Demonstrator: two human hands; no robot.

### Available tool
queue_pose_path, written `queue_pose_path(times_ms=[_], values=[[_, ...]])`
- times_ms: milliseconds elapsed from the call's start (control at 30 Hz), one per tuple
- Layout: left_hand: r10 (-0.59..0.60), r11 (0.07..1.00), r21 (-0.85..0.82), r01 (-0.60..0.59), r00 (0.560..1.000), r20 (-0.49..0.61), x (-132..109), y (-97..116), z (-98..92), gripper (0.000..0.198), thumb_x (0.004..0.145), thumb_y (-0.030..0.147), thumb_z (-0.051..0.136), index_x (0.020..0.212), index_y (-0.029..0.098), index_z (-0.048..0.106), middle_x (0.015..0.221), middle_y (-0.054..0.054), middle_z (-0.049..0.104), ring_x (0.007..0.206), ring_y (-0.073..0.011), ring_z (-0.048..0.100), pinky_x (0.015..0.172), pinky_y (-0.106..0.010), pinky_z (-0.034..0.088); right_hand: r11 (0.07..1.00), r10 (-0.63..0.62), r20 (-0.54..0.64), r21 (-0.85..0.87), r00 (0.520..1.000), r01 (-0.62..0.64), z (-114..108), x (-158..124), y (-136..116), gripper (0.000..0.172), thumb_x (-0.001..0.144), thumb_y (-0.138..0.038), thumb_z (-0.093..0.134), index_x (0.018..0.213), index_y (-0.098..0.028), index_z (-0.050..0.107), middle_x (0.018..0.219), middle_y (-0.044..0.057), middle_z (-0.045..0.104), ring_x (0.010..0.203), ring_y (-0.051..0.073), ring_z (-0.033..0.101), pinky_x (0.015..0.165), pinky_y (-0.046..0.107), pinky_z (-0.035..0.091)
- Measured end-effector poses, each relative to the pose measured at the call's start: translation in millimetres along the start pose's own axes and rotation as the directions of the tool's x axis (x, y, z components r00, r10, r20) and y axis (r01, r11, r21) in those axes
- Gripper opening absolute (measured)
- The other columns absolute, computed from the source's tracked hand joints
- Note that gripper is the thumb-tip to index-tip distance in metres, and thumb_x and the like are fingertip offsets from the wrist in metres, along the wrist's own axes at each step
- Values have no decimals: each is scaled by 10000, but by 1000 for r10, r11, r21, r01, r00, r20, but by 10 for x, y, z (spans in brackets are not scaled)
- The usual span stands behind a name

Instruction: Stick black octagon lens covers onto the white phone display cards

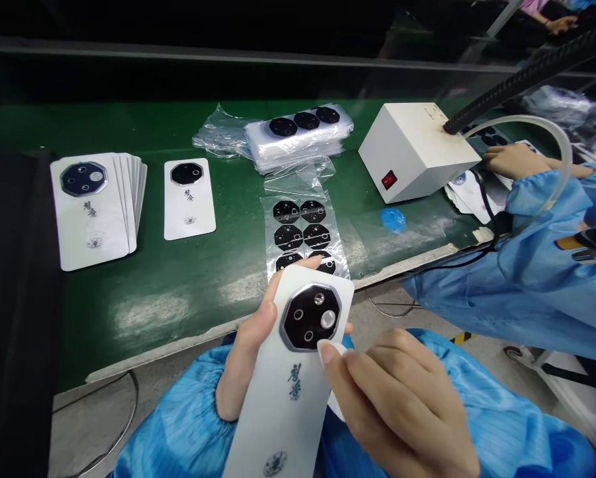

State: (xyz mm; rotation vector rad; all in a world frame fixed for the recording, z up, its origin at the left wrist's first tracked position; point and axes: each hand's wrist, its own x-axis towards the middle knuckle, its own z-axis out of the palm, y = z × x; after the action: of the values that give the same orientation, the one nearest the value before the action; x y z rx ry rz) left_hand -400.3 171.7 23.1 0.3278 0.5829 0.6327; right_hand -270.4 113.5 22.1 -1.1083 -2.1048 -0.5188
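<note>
My left hand is closed around the edge of a white phone back cover, which is tilted towards me in front of the bench. A black octagonal camera lens plate with a silver rim sits near its upper end, with dark characters and a round mark below. My right hand pinches a small white piece, cloth or paper, at the lower right of the lens plate. More white shows under the right fingers. Just beyond the cover lies a clear sheet of black octagonal lens plates, partly hidden by it.
On the green bench are a stack of covers, a single cover and bagged lens plates. A white box with a red switch and black hose stands right, near a blue disc. A co-worker's hand is beyond.
</note>
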Motion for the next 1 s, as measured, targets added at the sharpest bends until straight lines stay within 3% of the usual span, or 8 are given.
queue_pose_path(times_ms=[100,167,300,433,533,667,833,1000], values=[[-115,990,-81,115,993,9,-42,33,3,607,730,572,479,1281,333,399,804,-36,666,773,-259,645,675,-365,479,967,255,-100,17,962,-255,-11,69,-111,151,666,38,669,659,-104,619,716,6,578,552,62,470,434,258,345],[-152,980,-125,154,988,20,-56,51,4,642,720,569,494,1306,338,368,798,-30,669,753,-268,649,689,-396,482,926,378,-61,40,924,-376,-51,126,-163,183,703,31,633,650,-143,615,641,-17,568,528,65,474,436,254,367],[-177,978,-110,180,984,34,-64,66,-5,672,709,567,514,1320,344,345,828,-17,678,805,-262,649,734,-378,472,912,385,165,81,908,-401,-153,176,-176,206,787,-33,562,670,-186,632,625,-14,587,537,84,513,462,253,430],[-168,982,-71,173,983,76,-66,58,-22,661,718,576,494,1311,308,379,776,-26,678,811,-262,639,703,-345,455,915,379,190,70,905,-398,-163,153,-164,191,790,-57,576,666,-188,636,629,-7,596,539,89,514,465,258,439],[-141,986,-79,149,985,96,-63,44,-22,652,724,562,504,1305,287,397,779,-27,666,792,-251,632,705,-345,442,944,320,118,43,940,-327,-115,125,-145,154,751,-18,611,713,-164,640,689,-4,608,585,88,523,480,261,440],[-133,987,-85,139,988,80,-50,34,-24,655,687,566,556,1270,289,445,800,-39,652,778,-247,621,695,-351,448,992,116,109,31,987,-120,-51,87,-79,139,709,25,644,765,-101,636,788,24,620,676,88,531,515,264,446],[-93,996,6,93,994,53,-31,34,-55,601,685,564,563,1218,291,500,771,-44,648,734,-222,611,657,-317,445,994,89,87,60,992,-95,-36,72,-11,107,687,22,666,714,-74,627,760,48,606,636,86,496,472,265,401],[-49,999,12,49,999,7,1,-5,-60,567,682,523,579,1189,272,534,758,-34,625,740,-193,609,665,-290,455,986,-159,191,78,969,147,-80,58,110,71,770,-120,622,810,-68,649,805,86,612,666,138,519,496,302,384]])
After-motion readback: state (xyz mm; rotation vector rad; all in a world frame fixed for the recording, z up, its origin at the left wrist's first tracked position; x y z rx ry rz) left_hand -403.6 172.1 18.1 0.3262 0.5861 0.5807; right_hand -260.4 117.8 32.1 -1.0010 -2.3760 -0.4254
